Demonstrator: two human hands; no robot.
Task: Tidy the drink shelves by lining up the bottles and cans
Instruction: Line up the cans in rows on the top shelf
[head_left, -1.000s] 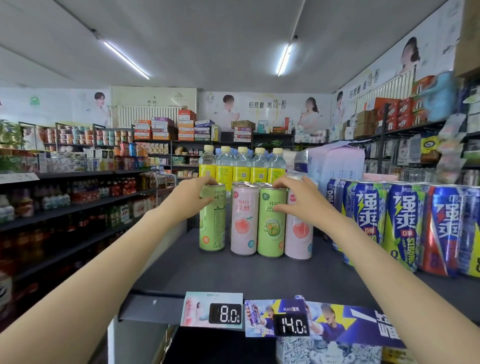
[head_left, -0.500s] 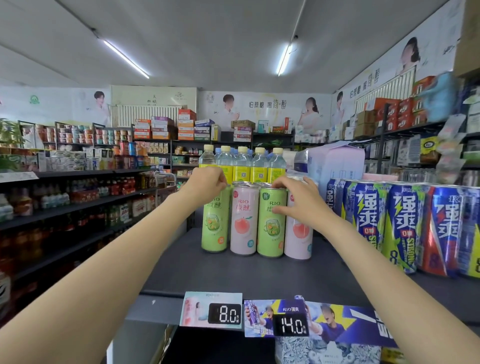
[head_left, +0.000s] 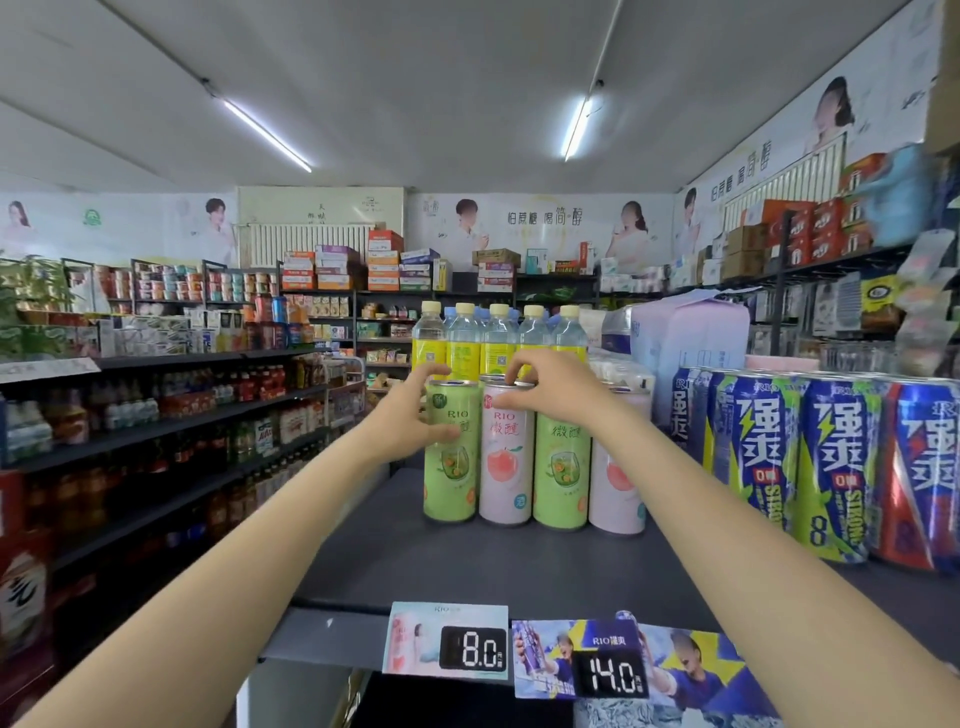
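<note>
Four tall slim cans stand in a row on the dark shelf (head_left: 467, 566): a green can (head_left: 451, 467), a pink can (head_left: 506, 467), a second green can (head_left: 561, 478) and another pink can (head_left: 615, 488). My left hand (head_left: 410, 415) grips the upper part of the left green can, thumb across its front. My right hand (head_left: 550, 389) arches over the middle cans and pinches the top rim of the first pink can. More can tops show behind the row. Clear bottles with yellow labels (head_left: 465, 358) stand in a line at the back.
Large blue cans (head_left: 831, 457) line the shelf to the right, close to the right pink can. A wrapped pale pack (head_left: 691, 343) stands behind them. Price tags reading 8.0 (head_left: 447, 642) and 14.0 (head_left: 608, 670) hang on the shelf's front edge. Stocked shelves fill the aisle at left.
The left green can has slid right against the pink can, closing the gap. My right hand has moved left from the right-hand cans to the first pink can's top.
</note>
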